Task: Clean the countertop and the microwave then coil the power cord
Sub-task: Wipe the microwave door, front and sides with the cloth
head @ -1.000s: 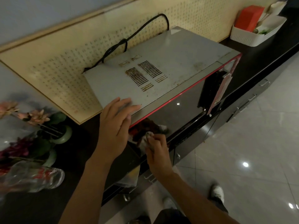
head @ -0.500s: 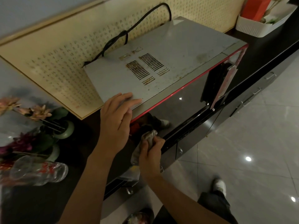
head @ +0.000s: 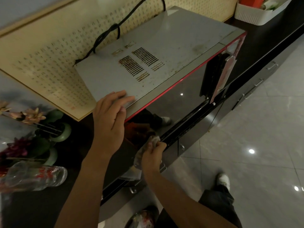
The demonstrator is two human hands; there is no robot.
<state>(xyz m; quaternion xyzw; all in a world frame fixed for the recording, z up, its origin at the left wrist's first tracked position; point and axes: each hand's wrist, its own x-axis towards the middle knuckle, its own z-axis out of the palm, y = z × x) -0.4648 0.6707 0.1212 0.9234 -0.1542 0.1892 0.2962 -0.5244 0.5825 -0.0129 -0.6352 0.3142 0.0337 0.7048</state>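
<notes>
While left hand point(head: 109, 120) lies flat on microwave point(head: 164, 51) corner, right hand point(head: 152, 157) gripping cloth point(head: 153, 139) at door's lower edge.

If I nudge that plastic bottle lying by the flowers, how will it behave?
The bottle lies on its side and looks round, so it would probably roll. It looks clear and empty, likely light, so a small push may send it along the countertop.

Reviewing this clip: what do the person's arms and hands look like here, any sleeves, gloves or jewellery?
Both forearms are bare as far as the frame shows, with no sleeves in view. The left hand and right hand wear no gloves; no rings, watch or bands are visible. Lighting is dim, so fine details could be missed.
</notes>
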